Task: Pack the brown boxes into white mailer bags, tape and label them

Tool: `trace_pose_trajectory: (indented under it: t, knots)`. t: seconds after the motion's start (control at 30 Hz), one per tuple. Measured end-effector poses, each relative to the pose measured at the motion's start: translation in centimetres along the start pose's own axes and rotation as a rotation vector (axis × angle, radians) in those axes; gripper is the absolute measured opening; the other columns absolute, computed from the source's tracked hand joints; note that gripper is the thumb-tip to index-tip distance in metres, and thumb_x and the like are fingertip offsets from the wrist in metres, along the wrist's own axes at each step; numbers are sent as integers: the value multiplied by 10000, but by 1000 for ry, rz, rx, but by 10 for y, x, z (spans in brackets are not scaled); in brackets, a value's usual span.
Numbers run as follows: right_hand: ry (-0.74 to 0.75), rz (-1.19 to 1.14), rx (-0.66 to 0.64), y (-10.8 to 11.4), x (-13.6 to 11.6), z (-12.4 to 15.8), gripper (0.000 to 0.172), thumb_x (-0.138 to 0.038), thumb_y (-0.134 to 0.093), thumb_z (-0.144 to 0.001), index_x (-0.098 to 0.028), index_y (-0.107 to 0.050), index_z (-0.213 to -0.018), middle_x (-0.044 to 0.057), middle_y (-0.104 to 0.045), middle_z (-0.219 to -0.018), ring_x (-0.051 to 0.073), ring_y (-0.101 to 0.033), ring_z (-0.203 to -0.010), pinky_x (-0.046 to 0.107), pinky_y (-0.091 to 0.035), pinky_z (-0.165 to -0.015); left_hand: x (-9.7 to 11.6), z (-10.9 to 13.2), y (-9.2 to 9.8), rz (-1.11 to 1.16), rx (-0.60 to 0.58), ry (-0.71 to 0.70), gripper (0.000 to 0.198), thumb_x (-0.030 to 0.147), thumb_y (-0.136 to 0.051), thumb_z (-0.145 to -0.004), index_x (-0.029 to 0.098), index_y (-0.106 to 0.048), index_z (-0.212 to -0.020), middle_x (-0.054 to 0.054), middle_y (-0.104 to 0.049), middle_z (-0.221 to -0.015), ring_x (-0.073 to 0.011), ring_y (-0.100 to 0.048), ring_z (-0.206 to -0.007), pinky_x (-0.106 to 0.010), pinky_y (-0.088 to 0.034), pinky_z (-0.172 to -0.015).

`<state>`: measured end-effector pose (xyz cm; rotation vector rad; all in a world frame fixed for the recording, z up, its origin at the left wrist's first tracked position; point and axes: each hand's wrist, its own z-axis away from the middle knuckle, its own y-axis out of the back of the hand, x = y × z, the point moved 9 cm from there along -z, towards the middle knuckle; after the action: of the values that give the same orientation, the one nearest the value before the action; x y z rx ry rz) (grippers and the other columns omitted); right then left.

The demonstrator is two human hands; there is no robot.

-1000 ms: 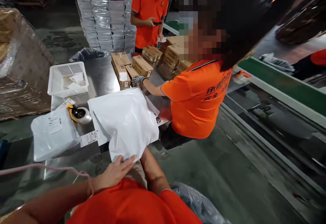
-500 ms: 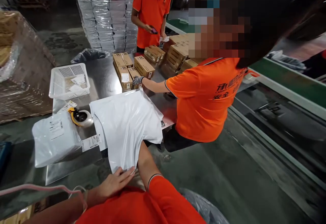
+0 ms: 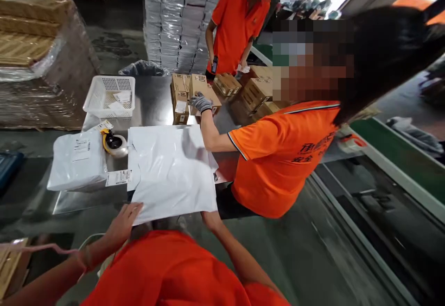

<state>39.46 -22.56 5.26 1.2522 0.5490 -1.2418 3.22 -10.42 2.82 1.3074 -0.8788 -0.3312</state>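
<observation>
I have in front of me a flat, glossy white plastic bag (image 3: 174, 171); at least, I take it for a bag. Its far part lies upon the brushed-metal counter (image 3: 149, 95), over more white plastic, and its near edge reaches past the counter toward my body.

My left hand (image 3: 123, 225) is at the near left corner, with the fingers on top of the plastic. This grip appears narrow and holding the corner, although my thumb is hidden. My right hand (image 3: 210, 220) is at the near right corner, mostly below the edge. Its fingers are covered by the bag, so I cannot tell if this grip is closed on the plastic or only supports it.

The step in hand, I judge, is the spreading and straightening of the bag by its near edge, which runs rather straight between my two hands. In my opinion, the next move calls for a sure hold on the right corner and an equal pull on both sides, because such thin plastic may fold or slide easily.

To the left of the bag, a paper label with printed text (image 3: 118, 177) lies just beside it. Near this label are a yellow-and-black tape dispenser with clear tape (image 3: 114, 144) and a filled white plastic parcel (image 3: 78, 160). Across the bag's far right part reaches the bare arm of a co-worker in an orange shirt (image 3: 267, 171), whose grey-gloved hand (image 3: 201, 103) touches the brown cardboard boxes (image 3: 181, 102). I should respect this arm while I pull.
</observation>
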Motion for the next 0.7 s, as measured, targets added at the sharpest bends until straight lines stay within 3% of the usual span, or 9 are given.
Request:
trace_pose_trajectory:
  t: [0.07,0.13,0.23,0.3,0.37,0.47,0.57,0.63,0.7]
  knots:
    - [33,275,-80,8,33,8,133,-279,-708,-964,-294,-838,-943,93,-840,-1052,362,-758,-1164,526,-589,-1124,-9,9,5,44,192,143,606,44,-491,-882,168,-794,-1392,-170,-756,-1336,-341,-711,-1227,-495,-650,-1112]
    - [49,520,-55,22,63,10,174,-302,-655,-955,-280,-828,-943,140,-830,-1046,397,-757,-1136,592,-580,-1116,-15,15,6,113,288,304,584,84,-510,-851,163,-786,-1360,-163,-739,-1238,-330,-717,-1164,-518,-647,-1095]
    - [-3,577,253,65,83,-2,232,-427,-668,-941,-241,-792,-1004,235,-792,-1131,469,-708,-1184,677,-537,-1104,-13,19,3,261,262,498,649,140,-523,-803,159,-752,-1410,-121,-723,-1111,-290,-740,-1024,-443,-666,-969]
    - [-33,488,467,93,83,-13,390,-546,-688,-915,-212,-762,-1103,260,-760,-1191,495,-665,-1240,693,-521,-1108,-3,19,4,333,220,557,651,196,-559,-785,172,-761,-1403,-84,-716,-1009,-263,-725,-895,-381,-653,-860]
    - [-78,412,572,114,82,-23,485,-613,-658,-916,-198,-726,-1159,242,-745,-1187,484,-652,-1258,661,-534,-1110,9,21,11,368,245,582,591,285,-606,-778,183,-792,-1330,-49,-680,-891,-245,-676,-784,-352,-622,-781]
    - [-137,398,535,135,85,-32,361,-554,-556,-980,-229,-700,-1042,204,-733,-1070,442,-690,-1185,588,-554,-1110,23,28,20,422,336,612,556,364,-608,-735,182,-814,-1218,-24,-637,-780,-232,-627,-719,-335,-584,-736]
    - [-116,432,549,158,88,-23,333,-527,-523,-1009,-254,-710,-977,223,-719,-1023,453,-688,-1200,589,-528,-1156,27,43,12,503,321,708,681,387,-609,-693,169,-793,-1311,13,-607,-708,-219,-611,-677,-316,-570,-708]
    - [-85,459,579,166,91,-15,421,-536,-561,-979,-205,-751,-1156,257,-731,-1139,474,-663,-1282,611,-519,-1173,25,56,0,578,275,788,802,420,-627,-698,162,-745,-1448,30,-612,-710,-204,-600,-639,-298,-565,-658]
    - [-85,431,460,157,103,-15,657,-526,-579,-927,-129,-697,-1437,251,-750,-1195,458,-701,-1234,599,-563,-1112,25,68,-8,622,253,831,876,434,-630,-716,150,-693,-1543,21,-648,-745,-194,-604,-629,-283,-574,-623]
